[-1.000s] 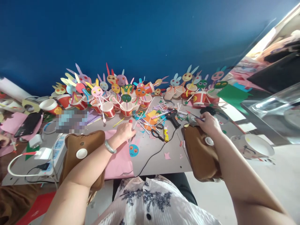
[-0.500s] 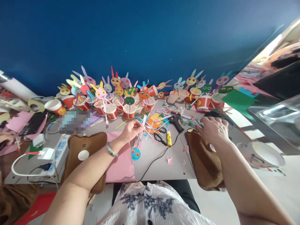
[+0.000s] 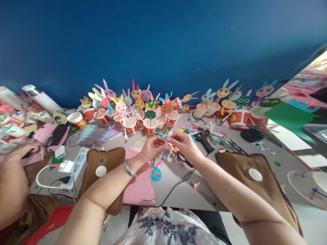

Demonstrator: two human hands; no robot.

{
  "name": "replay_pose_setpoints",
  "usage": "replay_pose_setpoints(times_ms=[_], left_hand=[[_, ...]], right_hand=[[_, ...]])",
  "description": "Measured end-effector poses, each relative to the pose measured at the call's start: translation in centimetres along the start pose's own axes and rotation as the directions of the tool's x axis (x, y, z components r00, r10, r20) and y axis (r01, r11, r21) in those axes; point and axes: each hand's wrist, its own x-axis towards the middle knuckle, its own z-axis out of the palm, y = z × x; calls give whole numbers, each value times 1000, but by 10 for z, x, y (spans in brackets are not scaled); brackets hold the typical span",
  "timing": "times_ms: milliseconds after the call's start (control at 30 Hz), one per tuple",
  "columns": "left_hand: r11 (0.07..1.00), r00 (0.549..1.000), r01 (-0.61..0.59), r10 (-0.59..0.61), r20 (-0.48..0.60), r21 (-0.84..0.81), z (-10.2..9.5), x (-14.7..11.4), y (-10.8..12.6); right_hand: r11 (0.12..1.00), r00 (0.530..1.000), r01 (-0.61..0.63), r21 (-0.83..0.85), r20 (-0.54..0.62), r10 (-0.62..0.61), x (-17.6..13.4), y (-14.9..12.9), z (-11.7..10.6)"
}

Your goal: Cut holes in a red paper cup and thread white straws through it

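Note:
My left hand [image 3: 154, 147] is closed in a pinch on a narrow whitish strip [image 3: 169, 135], translucent in look. From the right, my right hand [image 3: 186, 145] meets it, thumb and fingers pinching the same strip near its top. Just below my left hand is a round blue paper face [image 3: 156, 174] with orange eyes, upside down; a pale piece runs up from it toward my fingers. Whether that piece joins the strip, I cannot tell. Black-handled scissors [image 3: 186, 160] lie partly hidden beneath my right hand. A black glue gun [image 3: 205, 141] rests beyond it.
Paper cups [image 3: 150, 126] with rabbit-faced paper figures line the blue wall. Brown cushions [image 3: 106, 160] lie left and right, a pink sheet [image 3: 139, 185] between. A power strip [image 3: 76, 168], phone [image 3: 56, 134] and another person's arm [image 3: 15, 180] are at left.
My right hand has left the dark tool on the right and come to my left hand at the strip. The view has shifted, and another person's arm shows more at left.

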Motion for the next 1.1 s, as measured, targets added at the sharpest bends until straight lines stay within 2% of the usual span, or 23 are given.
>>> replay_pose_setpoints(times_ms=[233,433,533,700,867,1000,1100], left_hand=[[995,998,-27,21,56,100,-4,3,3],[983,981,130,-147,126,130,-7,1,-2],[970,977,169,-188,103,173,-6,-1,-2],[960,962,249,-261,80,130,-2,-3,4],[938,932,313,-334,140,151,-2,-2,3],[945,935,272,-305,183,183,-5,-3,-2],[955,951,223,-257,171,194,-6,-4,-4]], right_hand=[[998,999,5,63,42,-8,5,8,-3],[998,999,10,60,38,-12,5,11,-5],[997,998,1,76,57,-5,6,13,-6],[997,987,-26,72,161,14,9,19,-7],[998,991,-15,53,135,7,11,24,-5],[999,995,-13,39,102,9,11,26,-5],[997,988,-26,68,153,15,10,25,-6]])
